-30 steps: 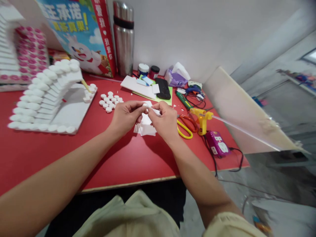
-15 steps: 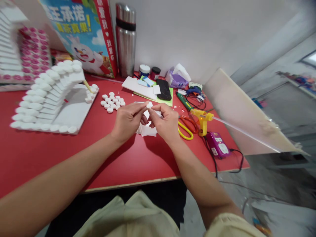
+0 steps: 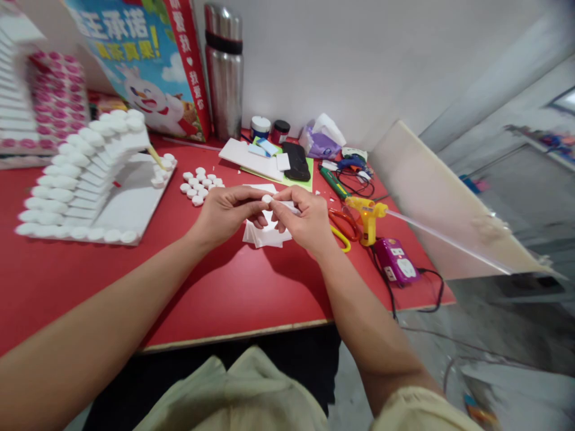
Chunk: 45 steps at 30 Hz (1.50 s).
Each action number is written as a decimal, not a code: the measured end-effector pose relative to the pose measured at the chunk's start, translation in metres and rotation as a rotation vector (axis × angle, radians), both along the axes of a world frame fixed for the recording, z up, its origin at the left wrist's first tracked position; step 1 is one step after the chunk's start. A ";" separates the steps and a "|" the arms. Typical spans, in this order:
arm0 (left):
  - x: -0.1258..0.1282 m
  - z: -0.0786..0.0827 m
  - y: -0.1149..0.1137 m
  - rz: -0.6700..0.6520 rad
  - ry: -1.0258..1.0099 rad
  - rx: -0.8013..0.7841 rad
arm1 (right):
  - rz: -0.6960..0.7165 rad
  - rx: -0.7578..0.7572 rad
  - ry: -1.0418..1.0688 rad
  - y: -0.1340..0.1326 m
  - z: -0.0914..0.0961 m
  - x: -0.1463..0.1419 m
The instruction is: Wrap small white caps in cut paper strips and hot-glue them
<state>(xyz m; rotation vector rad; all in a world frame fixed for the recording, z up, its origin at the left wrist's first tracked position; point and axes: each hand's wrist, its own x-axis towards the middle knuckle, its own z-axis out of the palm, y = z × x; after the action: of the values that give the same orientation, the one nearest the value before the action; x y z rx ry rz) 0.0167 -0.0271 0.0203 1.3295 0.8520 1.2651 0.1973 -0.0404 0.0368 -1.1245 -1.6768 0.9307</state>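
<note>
Between the fingertips of both hands is a small white disc (image 3: pixel 267 199), round and thick like the ones piled nearby. My left hand (image 3: pixel 231 211) pinches its left side. My right hand (image 3: pixel 300 216) pinches the right side and also has a white strip (image 3: pixel 291 207), perhaps folded paper, tucked in its fingers. Beneath the hands lie white paper sheets (image 3: pixel 265 236) on the red table (image 3: pixel 251 287). A cluster of white discs (image 3: pixel 197 187) sits just left of my left hand. Further left stands a white stair-like model (image 3: pixel 85 179) edged with similar discs.
Right of my hands lie scissors (image 3: pixel 345 226), a yellow glue gun (image 3: pixel 367 215) with a long glue stick, and a purple power socket (image 3: pixel 396 262) with cables. Behind are a steel flask (image 3: pixel 224 78), a printed box (image 3: pixel 148 66), paint jars (image 3: pixel 260 127) and a tissue pack (image 3: pixel 321 140).
The disc at my fingertips has turned and shows more of its round face. Both hands stay close together, with my right hand now covering more of the scissors.
</note>
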 end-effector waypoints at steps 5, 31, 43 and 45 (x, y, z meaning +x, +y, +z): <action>0.008 -0.001 -0.005 0.116 0.032 0.085 | -0.067 0.054 -0.045 -0.002 -0.002 -0.004; -0.008 -0.003 0.010 0.029 0.083 0.125 | 0.359 -0.803 0.661 0.019 0.003 0.010; -0.009 -0.005 0.009 0.021 0.224 0.304 | 0.371 -0.955 0.714 0.024 0.006 0.011; -0.009 -0.005 0.009 0.019 0.243 0.334 | 0.362 -0.949 0.698 0.024 0.006 0.011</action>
<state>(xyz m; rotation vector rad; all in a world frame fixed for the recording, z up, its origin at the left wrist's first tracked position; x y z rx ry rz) 0.0076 -0.0182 0.0150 1.7724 0.8447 1.3173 0.2083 -0.0164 0.0430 -0.8674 -0.8327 2.1858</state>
